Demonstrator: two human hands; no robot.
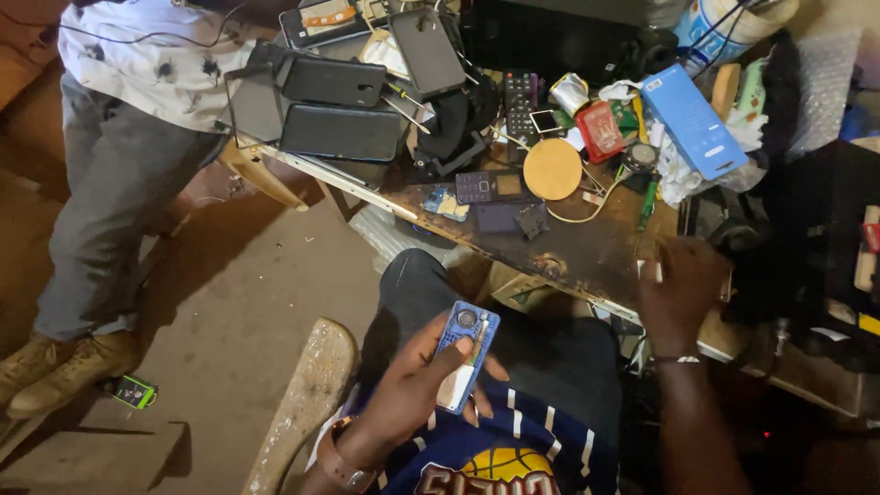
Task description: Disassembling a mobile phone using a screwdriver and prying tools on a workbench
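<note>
Left hand (417, 390) is gripping a small blue phone (466, 356), back open, fingers wrapping its edges, holding it over the lap. Right hand (683, 289) is reaching to the edge of the cluttered workbench (577, 252); can't tell if it's grasping anything. Wooden disc (553, 169) is lying well apart.

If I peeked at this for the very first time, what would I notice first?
Probably the small blue phone with its back off, held in the left hand low in the middle, over the person's lap. Next, the cluttered workbench above it, with a stack of dark phones at its left end and a blue box at its right. The right hand reaches toward the bench's near edge.
</note>
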